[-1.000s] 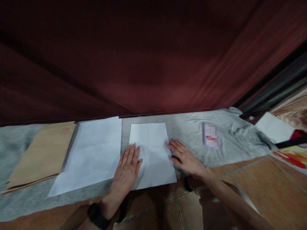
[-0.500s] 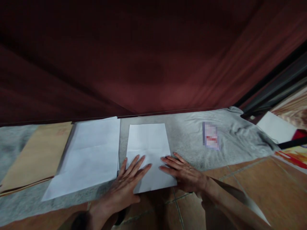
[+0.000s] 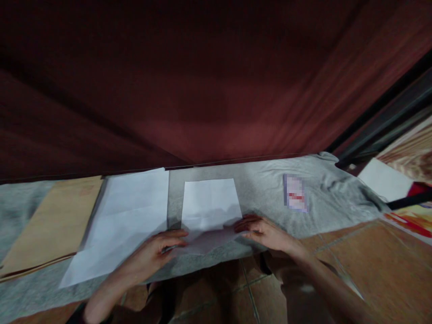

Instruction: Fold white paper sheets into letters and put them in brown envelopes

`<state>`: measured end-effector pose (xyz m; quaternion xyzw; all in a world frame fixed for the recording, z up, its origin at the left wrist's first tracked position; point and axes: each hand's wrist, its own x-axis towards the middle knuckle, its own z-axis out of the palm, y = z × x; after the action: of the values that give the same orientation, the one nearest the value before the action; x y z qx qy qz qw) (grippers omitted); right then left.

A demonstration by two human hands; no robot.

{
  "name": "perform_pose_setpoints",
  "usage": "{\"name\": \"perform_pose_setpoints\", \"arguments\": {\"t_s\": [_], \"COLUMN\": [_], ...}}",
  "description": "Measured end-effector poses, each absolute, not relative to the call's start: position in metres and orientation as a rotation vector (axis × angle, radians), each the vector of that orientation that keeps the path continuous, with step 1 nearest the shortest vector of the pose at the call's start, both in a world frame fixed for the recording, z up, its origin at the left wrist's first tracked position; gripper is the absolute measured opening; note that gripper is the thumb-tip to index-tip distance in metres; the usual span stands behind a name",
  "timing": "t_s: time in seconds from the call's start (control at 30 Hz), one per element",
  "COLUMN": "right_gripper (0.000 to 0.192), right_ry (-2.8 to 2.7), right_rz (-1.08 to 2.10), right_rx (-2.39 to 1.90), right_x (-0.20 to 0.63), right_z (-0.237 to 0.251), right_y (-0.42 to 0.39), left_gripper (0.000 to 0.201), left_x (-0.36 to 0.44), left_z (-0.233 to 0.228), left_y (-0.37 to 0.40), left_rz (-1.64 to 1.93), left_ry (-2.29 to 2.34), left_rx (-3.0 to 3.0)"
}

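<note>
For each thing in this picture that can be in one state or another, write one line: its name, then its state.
Small white sheet: near edge lifted, being folded.
Left hand: pinching the sheet's near left corner.
Right hand: pinching its near right corner.
Large white sheet: flat, creased.
Brown envelope: lying flat.
Grey cloth: spread, wrinkled.

on the cloth (image 3: 263,189) the small sheet (image 3: 209,202) lies at the centre, with the left hand (image 3: 153,252) at its 7 o'clock corner and the right hand (image 3: 261,231) at its 5 o'clock corner. at its 9 o'clock lies the large sheet (image 3: 124,220), and beyond that the envelope (image 3: 50,225). the card (image 3: 296,198) lies at 3 o'clock, the curtain (image 3: 202,81) at 12 o'clock behind all.
</note>
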<state>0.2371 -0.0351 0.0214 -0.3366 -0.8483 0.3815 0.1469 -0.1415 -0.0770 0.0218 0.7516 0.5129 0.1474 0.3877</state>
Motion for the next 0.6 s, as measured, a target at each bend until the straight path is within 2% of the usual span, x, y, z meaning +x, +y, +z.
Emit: {"name": "perform_pose_setpoints", "arguments": {"t_s": [0.1, 0.2, 0.4, 0.6], "right_gripper": [0.044, 0.039, 0.040, 0.038], "right_ry": [-2.316, -2.236, -1.970, -2.015], "right_rz": [1.203, 1.258, 1.291, 0.949], "right_rx": [-1.157, -1.258, -1.377, -1.736], "right_x": [0.237, 0.235, 0.228, 0.211], "right_z": [0.021, 0.012, -0.018, -0.017], "right_y": [-0.035, -0.034, -0.022, -0.008], "left_gripper": [0.030, 0.031, 0.046, 0.042], "left_x": [-0.133, -0.125, -0.116, -0.101], "left_z": [0.029, 0.032, 0.021, 0.014], "left_y": [-0.074, -0.072, -0.064, -0.048], "left_rz": [0.425, 0.465, 0.627, 0.743], "left_ry": [1.357, 1.336, 1.461, 1.744], "left_rx": [1.741, 1.657, 1.361, 1.486]}}
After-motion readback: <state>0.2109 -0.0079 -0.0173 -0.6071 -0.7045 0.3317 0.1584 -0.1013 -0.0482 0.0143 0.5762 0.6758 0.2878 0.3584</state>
